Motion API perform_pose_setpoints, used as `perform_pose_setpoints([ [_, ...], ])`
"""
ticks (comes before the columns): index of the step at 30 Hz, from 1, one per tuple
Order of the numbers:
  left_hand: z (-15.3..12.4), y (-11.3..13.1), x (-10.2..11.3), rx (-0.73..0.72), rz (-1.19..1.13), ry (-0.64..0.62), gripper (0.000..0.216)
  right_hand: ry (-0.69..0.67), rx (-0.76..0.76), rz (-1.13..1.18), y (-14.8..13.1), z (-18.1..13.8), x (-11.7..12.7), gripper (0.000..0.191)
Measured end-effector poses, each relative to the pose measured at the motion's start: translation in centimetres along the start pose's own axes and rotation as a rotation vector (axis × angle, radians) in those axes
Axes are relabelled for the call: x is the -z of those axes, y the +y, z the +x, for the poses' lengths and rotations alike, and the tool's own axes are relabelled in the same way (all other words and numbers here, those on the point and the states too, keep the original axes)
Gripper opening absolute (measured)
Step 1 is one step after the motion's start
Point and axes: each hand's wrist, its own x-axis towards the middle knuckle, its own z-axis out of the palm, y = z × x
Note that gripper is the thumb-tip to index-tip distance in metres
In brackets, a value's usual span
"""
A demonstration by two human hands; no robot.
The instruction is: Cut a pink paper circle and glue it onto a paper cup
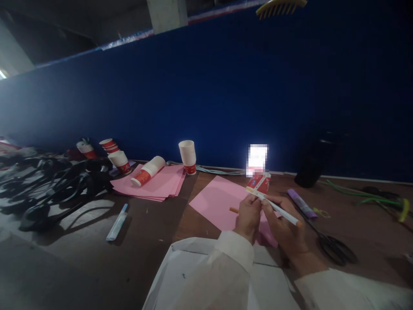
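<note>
Well left of the single pink sheet on a brown table, a tangle of black gear spreads out, too dim to make out in detail. Next come several red-and-white paper cups, grouped left of the sheet and farther back, and a slim clear-and-blue packet nearer the viewer. A pile of pink paper lies just left of the sheet, with a stack of cups on its side on top. Another cup stack stands upright behind the gap between pile and sheet. In front of the sheet is a shallow white box. Over the sheet's right part, the left hand has its fingers curled together beside a white stick with an orange end; whether it grips the stick I cannot tell. An orange tip pokes out at that hand's left. The right hand pinches the stick, slanted above the sheet. Behind them, at the sheet's far right corner, is a red-and-white object. Right of the sheet lie a purple packet and black-handled scissors, with a dark bottle standing farther back and green strands farthest right.
</note>
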Motion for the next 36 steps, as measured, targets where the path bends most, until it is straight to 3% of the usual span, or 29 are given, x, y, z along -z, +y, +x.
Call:
perform_pose_setpoints([
  [9,-0.04,0.45,0.43,-0.136,0.392,-0.008,0.017,0.011,-0.032,-0.036,0.37,-0.10,-0.10,0.017],
  [19,-0.05,0.69,0.54,-0.129,0.541,0.012,0.021,-0.029,0.001,-0.007,0.05,0.39,0.17,0.018],
  [36,-0.09,0.69,0.39,-0.139,0.333,0.004,0.014,-0.002,-0.042,-0.038,-0.22,0.46,0.23,0.016],
])
